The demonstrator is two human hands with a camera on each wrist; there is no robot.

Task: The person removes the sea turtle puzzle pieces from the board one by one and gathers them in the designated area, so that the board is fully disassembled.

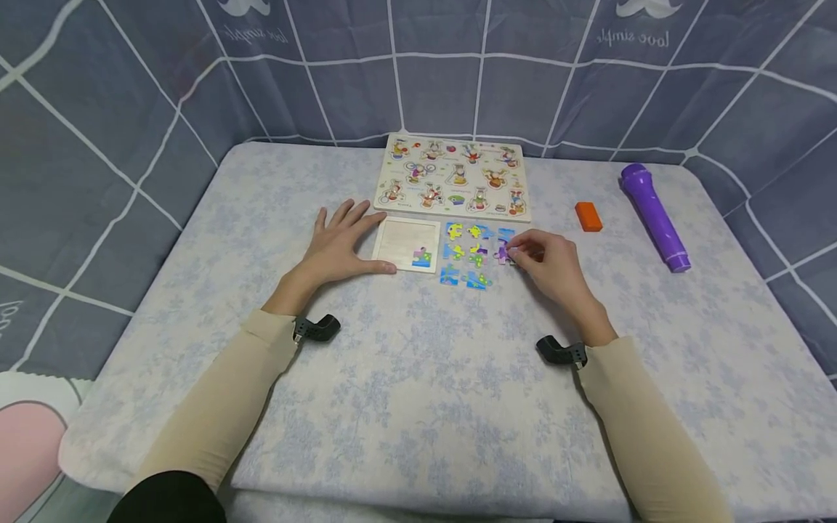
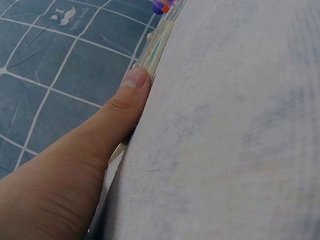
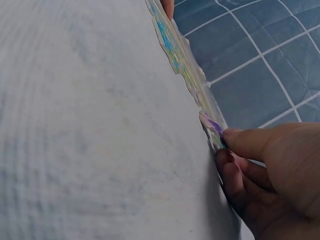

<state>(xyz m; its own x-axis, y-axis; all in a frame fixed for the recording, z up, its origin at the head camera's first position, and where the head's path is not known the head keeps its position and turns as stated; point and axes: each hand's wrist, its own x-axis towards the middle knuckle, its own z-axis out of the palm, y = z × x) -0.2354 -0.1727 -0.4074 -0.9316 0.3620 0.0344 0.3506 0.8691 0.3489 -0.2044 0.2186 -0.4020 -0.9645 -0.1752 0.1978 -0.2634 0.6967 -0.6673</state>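
My left hand point(image 1: 338, 243) lies with fingers spread at the left side of a small square wooden puzzle tray point(image 1: 399, 247). Its thumb point(image 2: 125, 97) touches the tray's near edge. One puzzle piece point(image 1: 421, 258), with pink, green and blue on it, sits in the tray's lower right corner. My right hand point(image 1: 552, 265) pinches a purple and green puzzle piece point(image 3: 215, 129) between thumb and fingers, low over the tablecloth. Several loose jigsaw pieces point(image 1: 449, 274), blue, yellow and green, lie between the tray and my right hand.
A large wooden picture board point(image 1: 451, 178) with animal figures lies behind the tray. To the right are an orange block point(image 1: 588, 216) and a purple flashlight-shaped object point(image 1: 656, 216). A dark checked curtain point(image 1: 438, 87) hangs along the table's back and sides.
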